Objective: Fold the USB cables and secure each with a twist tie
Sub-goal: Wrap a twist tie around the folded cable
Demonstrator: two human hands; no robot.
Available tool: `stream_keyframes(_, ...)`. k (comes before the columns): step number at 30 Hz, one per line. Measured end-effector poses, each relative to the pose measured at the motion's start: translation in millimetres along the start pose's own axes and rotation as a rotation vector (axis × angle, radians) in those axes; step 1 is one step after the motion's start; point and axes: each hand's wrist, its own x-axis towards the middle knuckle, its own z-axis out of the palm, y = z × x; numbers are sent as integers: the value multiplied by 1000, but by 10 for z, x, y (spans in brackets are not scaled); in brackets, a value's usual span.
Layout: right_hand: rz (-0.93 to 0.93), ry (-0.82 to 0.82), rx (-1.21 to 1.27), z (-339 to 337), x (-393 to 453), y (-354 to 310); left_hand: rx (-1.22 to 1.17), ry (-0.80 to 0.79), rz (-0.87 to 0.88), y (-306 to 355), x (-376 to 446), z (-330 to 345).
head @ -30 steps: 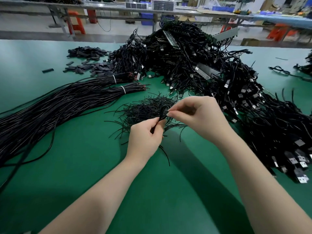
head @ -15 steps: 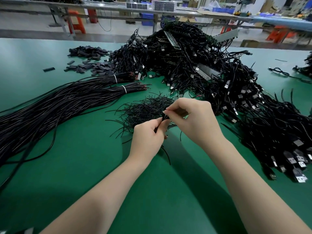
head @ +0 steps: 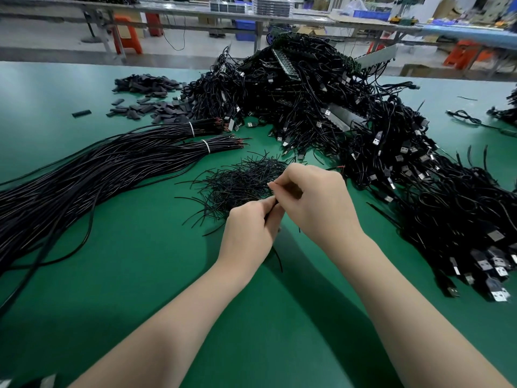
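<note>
My left hand (head: 247,233) and right hand (head: 313,203) are pressed together, both pinching one thin black twist tie (head: 275,201) between fingertips just near of the tie pile (head: 243,183), its tail running near-far below my left hand.

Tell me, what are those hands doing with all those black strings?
A person's left hand and right hand pinch a thin black twist tie together above the green table. Just behind lies a loose pile of black twist ties. A big heap of black USB cables sits farther back.
</note>
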Motion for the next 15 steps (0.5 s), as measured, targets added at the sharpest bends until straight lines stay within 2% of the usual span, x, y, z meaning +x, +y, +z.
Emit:
stream_keyframes(5, -45, -27, -43, 23, -35, -56, -111, 75, -72, 61, -13, 3)
stream_keyframes(9, -69, -97, -157, 1, -24, -113, -5, 81, -60, 26, -2, -5)
stream_keyframes(11, -87, -198, -205, -79, 27, -101, 153, 39, 62, 5, 3, -28)
stream_keyframes(15, 54, -403, -26, -408, 167, 132, 408, 3, 457, 71, 9, -23)
